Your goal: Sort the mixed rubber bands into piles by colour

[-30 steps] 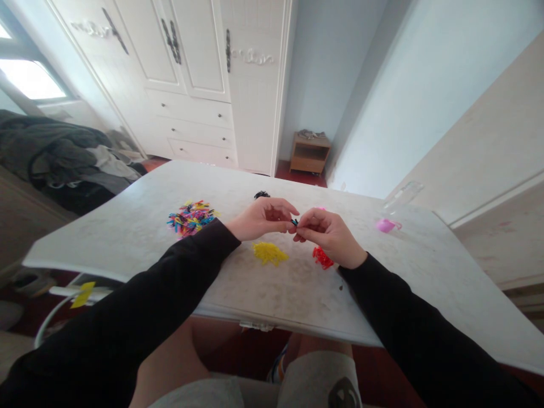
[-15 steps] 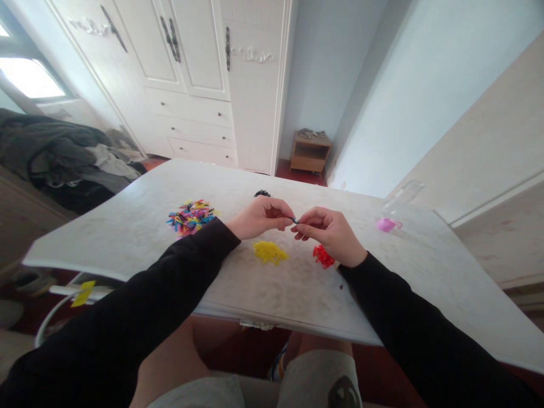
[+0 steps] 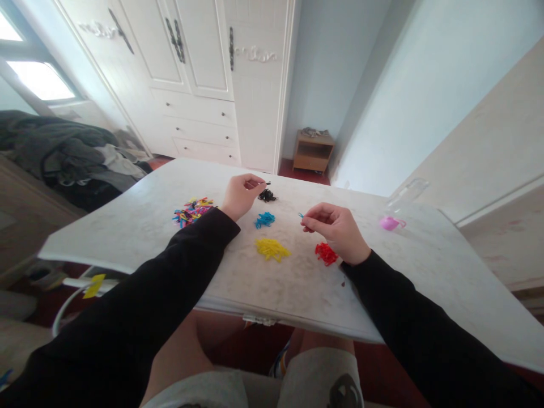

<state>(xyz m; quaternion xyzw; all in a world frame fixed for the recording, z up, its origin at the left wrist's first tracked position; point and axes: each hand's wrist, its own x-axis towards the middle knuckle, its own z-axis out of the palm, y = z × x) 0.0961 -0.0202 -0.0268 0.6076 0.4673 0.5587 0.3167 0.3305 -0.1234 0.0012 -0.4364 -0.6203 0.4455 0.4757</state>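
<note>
My left hand (image 3: 240,194) is pinched on a tiny black piece just left of the small black pile (image 3: 267,196) at the far middle of the white table (image 3: 140,226). My right hand (image 3: 335,228) is pinched on a tiny blue piece, held above the table beside the red pile (image 3: 326,253). Between the hands lie a blue pile (image 3: 264,219) and a yellow pile (image 3: 272,249). A mixed heap of many-coloured pieces (image 3: 192,210) sits left of my left wrist.
A clear bottle with a pink cap (image 3: 393,215) lies at the table's right. A white wardrobe (image 3: 204,85) stands behind, dark clothes (image 3: 63,153) are piled at the left, and a small wooden stand (image 3: 313,151) sits in the corner.
My hands were together over the middle, pulling at joined pieces. They have parted: the left hand moved away to the black pile, uncovering the blue pile; the right hand stayed with a blue piece.
</note>
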